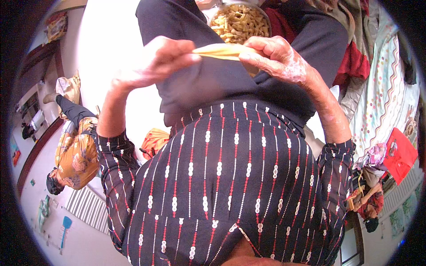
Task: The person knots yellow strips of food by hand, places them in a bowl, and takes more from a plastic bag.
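A pale yellow, soft-looking strip (219,51) is stretched level above my lap, narrow at its left end. I cannot make out what it is made of. My left hand (163,56), a little blurred, pinches the left end between thumb and fingers. At the other end my right hand (279,57) is closed on the strip, thumb below and index finger on top; whitish patches show on the back of this hand near the wrist. Beyond the hands, between my legs, a round metal bowl (269,24) holds many short yellow pieces (239,23).
Dark trousers (204,88) cover my bent legs. A bright white surface (104,40) lies to the left, orange cloth (154,141) by my left hip. Dotted bedding (381,80) and a red bag (399,155) are at the right. One person (76,150) is at the left, another (372,206) at the right.
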The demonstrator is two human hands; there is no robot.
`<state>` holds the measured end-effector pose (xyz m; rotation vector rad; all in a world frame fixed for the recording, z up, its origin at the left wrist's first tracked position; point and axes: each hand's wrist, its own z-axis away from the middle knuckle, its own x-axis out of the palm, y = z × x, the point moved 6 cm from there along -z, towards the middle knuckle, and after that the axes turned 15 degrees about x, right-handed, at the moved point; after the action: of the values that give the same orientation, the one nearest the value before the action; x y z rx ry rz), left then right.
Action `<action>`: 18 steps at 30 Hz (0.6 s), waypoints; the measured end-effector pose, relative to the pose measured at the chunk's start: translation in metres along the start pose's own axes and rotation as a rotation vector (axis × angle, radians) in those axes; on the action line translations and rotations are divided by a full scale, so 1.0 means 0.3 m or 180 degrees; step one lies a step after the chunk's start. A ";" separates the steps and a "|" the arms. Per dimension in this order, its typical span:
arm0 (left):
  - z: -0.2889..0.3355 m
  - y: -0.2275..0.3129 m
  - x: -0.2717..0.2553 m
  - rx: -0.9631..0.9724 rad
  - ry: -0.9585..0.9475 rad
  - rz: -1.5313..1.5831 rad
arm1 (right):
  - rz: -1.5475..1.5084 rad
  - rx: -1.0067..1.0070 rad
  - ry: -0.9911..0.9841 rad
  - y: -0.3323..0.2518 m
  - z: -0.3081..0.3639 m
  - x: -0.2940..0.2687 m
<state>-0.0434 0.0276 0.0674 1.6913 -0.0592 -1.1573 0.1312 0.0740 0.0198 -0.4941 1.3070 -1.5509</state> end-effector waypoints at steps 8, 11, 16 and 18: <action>-0.009 0.021 -0.144 0.0745 0.2689 0.4809 | -0.1067 -0.0902 0.0980 -0.217 -0.075 -0.048; -0.096 0.013 -0.169 0.1416 0.2826 0.5367 | -0.1543 -0.1223 0.1048 -0.233 -0.105 -0.073; -0.211 0.027 -0.037 0.1078 0.2467 0.0846 | -0.0189 -0.0918 0.1338 -0.152 -0.087 -0.111; -0.228 -0.029 0.037 0.0345 0.2549 0.2589 | 0.0941 -0.1854 0.2013 -0.118 -0.021 -0.096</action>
<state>0.0068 0.0740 0.0533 1.8406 -0.2790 0.1457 0.1229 0.0989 0.0575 -0.1364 2.2323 -1.0914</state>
